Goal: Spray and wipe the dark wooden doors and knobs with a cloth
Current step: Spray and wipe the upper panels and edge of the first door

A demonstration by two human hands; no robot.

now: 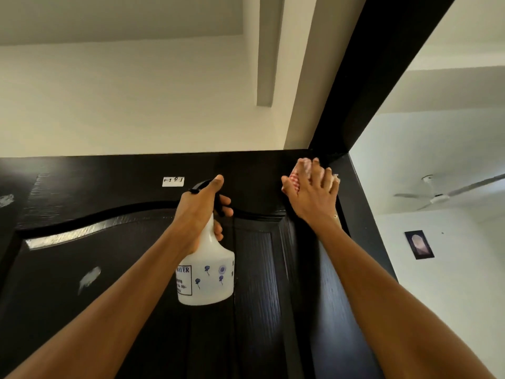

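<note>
Against door (pixel 136 269), spray bottle (pixel 206 277) upright, nozzle doorward

Left hand (pixel 203 206) gripping spray bottle (pixel 207 272), right hand (pixel 311 187) pressing cloth (pixel 296 177) (red-checked) on dark door (pixel 136 296)

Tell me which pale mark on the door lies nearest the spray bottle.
The small white sticker, just up and left of the spray bottle held by the left hand. The two pale smudges lie farther left on the door.
</note>
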